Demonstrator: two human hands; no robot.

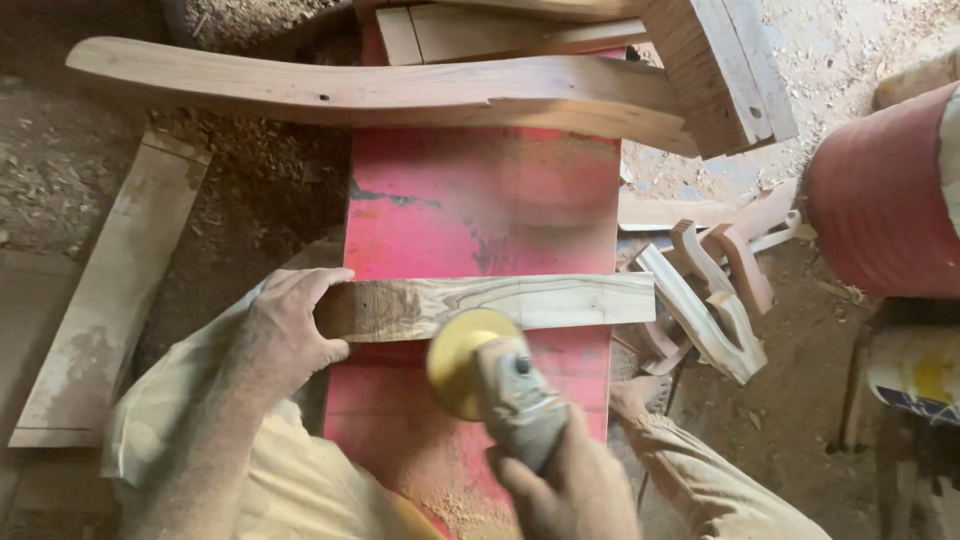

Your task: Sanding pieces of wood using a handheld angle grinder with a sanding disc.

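Left hand (285, 335) clamped a wood strip (500, 303) on the red worktop (480, 205); right hand (575, 490) gripped a grinder (495, 385) touching it.

The wood piece (500, 302) looks pale, bare and a bit rough. The red bench top (480, 200) has worn, scratched paint. The grinder's yellow disc (462, 360) looks dull and dusty.
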